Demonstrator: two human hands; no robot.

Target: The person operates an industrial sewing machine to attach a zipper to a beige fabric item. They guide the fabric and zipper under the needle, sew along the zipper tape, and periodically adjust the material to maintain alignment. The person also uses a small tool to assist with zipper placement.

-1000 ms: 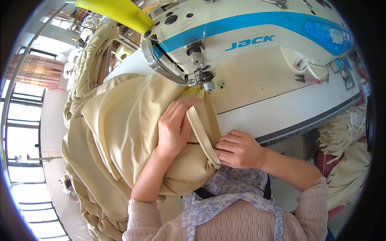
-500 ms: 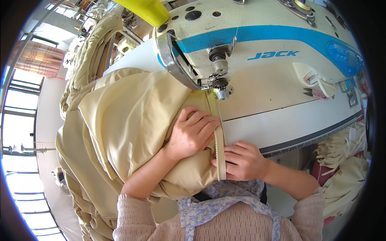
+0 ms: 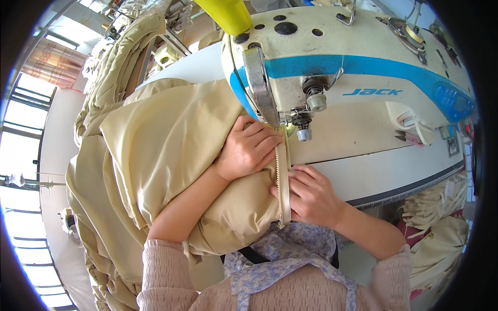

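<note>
Beige padded fabric (image 3: 171, 150) bulks left of the left hand (image 3: 248, 149), which presses flat on it, fingertips just beside the sewing machine's (image 3: 363, 98) needle (image 3: 302, 127) — a slip forward risks a prick. Right hand (image 3: 311, 194) pinches the zipper tape (image 3: 282, 181); loosening would skew the seam. Open table lies right of it.

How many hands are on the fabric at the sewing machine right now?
2. The left hand presses the beige padded fabric beside the needle; the right hand pinches the cream zipper strip just below.
</note>
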